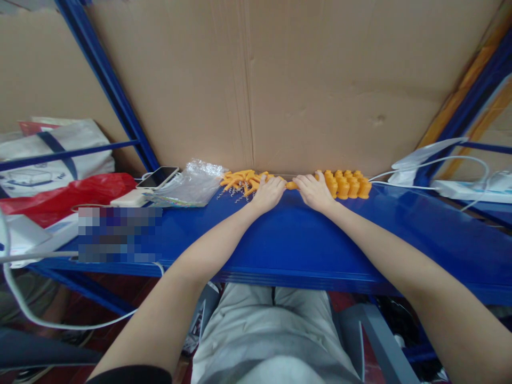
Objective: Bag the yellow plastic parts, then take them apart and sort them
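Observation:
Near the back of the blue shelf, my left hand (271,192) and my right hand (314,191) meet at a small orange plastic piece (292,185). The fingers of both hands are closed on its ends, and much of it is hidden by them. Beside my left hand lies a loose pile of orange corkscrews (240,181), their thin metal spirals pointing toward me. Just right of my right hand, several orange bottle-shaped plastic pieces (348,185) stand upright in tight rows.
A clear plastic bag (190,184) and a phone (158,178) lie left of the pile. Farther left are a red plastic bag (80,194) and a white bag (60,152). Cardboard (320,80) backs the blue shelf (288,240). A power strip (472,189) with white cables is at right.

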A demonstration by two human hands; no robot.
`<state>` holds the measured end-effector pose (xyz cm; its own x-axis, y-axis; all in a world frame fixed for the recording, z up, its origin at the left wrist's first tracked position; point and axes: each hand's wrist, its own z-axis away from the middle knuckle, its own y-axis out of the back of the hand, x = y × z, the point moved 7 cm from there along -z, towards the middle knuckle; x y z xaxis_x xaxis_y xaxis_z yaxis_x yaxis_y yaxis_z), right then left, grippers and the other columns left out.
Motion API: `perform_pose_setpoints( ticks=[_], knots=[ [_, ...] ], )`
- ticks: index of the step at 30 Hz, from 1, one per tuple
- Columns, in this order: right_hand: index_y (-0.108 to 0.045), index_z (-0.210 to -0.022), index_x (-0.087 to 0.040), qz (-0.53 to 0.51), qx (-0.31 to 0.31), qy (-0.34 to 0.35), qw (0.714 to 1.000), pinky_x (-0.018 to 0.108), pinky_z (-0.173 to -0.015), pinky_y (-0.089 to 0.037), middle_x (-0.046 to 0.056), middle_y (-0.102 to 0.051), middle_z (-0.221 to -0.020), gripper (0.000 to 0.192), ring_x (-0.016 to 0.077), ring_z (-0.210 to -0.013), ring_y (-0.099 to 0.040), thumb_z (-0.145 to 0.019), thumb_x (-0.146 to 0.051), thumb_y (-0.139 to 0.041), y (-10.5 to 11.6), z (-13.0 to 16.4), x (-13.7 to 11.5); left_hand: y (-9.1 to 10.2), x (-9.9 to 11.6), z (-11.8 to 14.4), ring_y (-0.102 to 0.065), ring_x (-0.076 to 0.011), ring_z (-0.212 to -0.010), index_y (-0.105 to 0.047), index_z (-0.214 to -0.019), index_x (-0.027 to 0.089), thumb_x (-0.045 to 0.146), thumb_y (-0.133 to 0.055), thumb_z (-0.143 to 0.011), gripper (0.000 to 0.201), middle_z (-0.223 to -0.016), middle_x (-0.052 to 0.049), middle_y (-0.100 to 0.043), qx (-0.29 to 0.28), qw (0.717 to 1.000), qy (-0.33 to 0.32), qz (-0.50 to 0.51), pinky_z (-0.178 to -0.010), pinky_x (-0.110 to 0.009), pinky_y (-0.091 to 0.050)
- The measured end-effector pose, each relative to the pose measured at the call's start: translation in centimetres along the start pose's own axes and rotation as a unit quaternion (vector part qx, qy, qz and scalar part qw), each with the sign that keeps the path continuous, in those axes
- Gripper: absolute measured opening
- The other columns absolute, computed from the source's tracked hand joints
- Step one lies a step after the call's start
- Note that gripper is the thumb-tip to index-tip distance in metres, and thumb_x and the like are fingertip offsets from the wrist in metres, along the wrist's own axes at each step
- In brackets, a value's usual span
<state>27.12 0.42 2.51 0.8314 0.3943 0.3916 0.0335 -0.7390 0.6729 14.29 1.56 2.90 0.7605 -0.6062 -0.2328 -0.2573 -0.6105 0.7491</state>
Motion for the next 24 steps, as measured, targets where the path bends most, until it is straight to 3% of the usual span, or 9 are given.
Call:
perform_pose_setpoints(
  ticks=[8, 12, 24],
  knots=[
    [-0.064, -0.128, -0.016, 0.023, -0.015, 0.017, 0.999, 0.052, -0.105, -0.025, 0.015, -0.070, -0.110, 0.038, 0.0295, -0.103, -0.055, -0.103, -0.035, -0.042, 0.5, -0.2, -0.7, 0.0, 0.5, 0.1, -0.064, -0.0273, -0.107, -0.066, -0.108, 0.016, 0.022, -0.039, -0.101, 0.029, -0.110, -0.013, -0.070, -0.012, 0.999, -0.042, -0.002, -0.107, -0.048, -0.036],
    [-0.068, -0.114, -0.019, 0.024, -0.020, 0.021, 0.999, 0.051, -0.104, -0.027, 0.014, -0.070, -0.108, 0.030, 0.0287, -0.104, -0.054, -0.101, -0.027, -0.043, 0.8, -0.5, -0.9, 0.2, 0.6, -0.1, -0.065, -0.0285, -0.104, -0.067, -0.103, 0.015, 0.023, -0.039, -0.100, 0.030, -0.105, -0.014, -0.070, -0.026, 0.999, -0.035, 0.022, -0.104, -0.049, -0.036],
    [-0.065, -0.107, -0.019, 0.031, 0.009, 0.014, 0.999, 0.051, -0.106, -0.028, 0.014, -0.071, -0.113, 0.030, 0.0277, -0.105, -0.055, -0.099, -0.015, -0.036, 1.4, -1.0, -0.6, 0.3, 0.5, -0.6, -0.065, -0.0283, -0.102, -0.067, -0.096, 0.016, 0.028, -0.044, -0.098, 0.025, -0.103, -0.012, -0.073, -0.049, 0.994, 0.032, 0.096, -0.097, -0.047, -0.036]
  ],
)
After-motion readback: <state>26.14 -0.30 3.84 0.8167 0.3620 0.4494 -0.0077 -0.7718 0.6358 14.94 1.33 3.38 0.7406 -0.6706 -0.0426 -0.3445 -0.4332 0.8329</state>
